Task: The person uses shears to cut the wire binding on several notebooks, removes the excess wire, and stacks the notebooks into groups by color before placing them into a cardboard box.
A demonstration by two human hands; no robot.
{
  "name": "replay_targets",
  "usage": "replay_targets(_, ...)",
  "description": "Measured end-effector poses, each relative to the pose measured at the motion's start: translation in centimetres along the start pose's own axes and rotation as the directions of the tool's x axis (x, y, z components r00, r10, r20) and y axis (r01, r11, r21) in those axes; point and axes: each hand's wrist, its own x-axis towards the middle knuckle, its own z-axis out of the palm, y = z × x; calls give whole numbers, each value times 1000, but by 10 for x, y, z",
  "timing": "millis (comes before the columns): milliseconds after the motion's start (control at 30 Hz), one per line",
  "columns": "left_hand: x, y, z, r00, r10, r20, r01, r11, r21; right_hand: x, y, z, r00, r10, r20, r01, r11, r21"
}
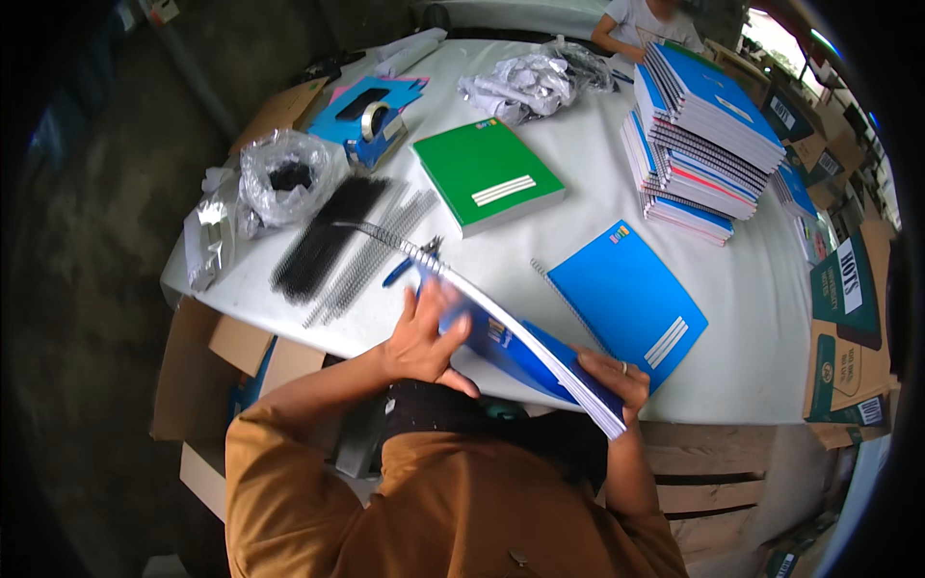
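Observation:
A blue notebook (520,347) is held tilted above the near table edge, its white page edges up. My right hand (617,380), with a ring on one finger, grips its right end. A spiral wire coil (376,234) sticks out past the notebook's left end. Beside that end is my left hand (429,332), fingers spread and partly blurred; whether a fingertip touches the coil cannot be made out. Blue-handled pliers (412,262) lie just behind. Another blue spiral notebook (631,299) rests flat to the right.
Black coils (328,241) and grey coils (371,260) lie left. Behind are a green notebook stack (491,173), a tape dispenser (376,140) and crumpled plastic (530,82). Spiral notebooks (708,125) are piled at right, near cardboard boxes (848,308). Another person (650,27) sits at the far side.

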Motion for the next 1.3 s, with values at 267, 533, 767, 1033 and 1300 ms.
replay_targets(267, 0, 22, 3, 994, 54, -99, -65, 993, -103, 8, -3, 0, 1000, -27, 1, 27, 1000, -4)
replay_targets(533, -14, 16, 9, 1000, -14, -26, 13, 999, -42, 5, -5, 7, 999, 38, 23, -39, 998, 46)
replay_targets(767, 106, 12, -51, 989, -35, 141, 8, 983, 185, 29, -31, 10, 933, 355, -58, -303, 863, 404)
replay_targets(1033, 107, -1, -15, 895, 86, -437, -11, 985, 170, 24, -32, 9, 997, -25, 68, 28, 999, -44)
replay_targets(1300, 39, 18, -3, 964, 222, -149, -208, 973, 100, 27, -30, 10, 986, -117, 121, 121, 992, -25)
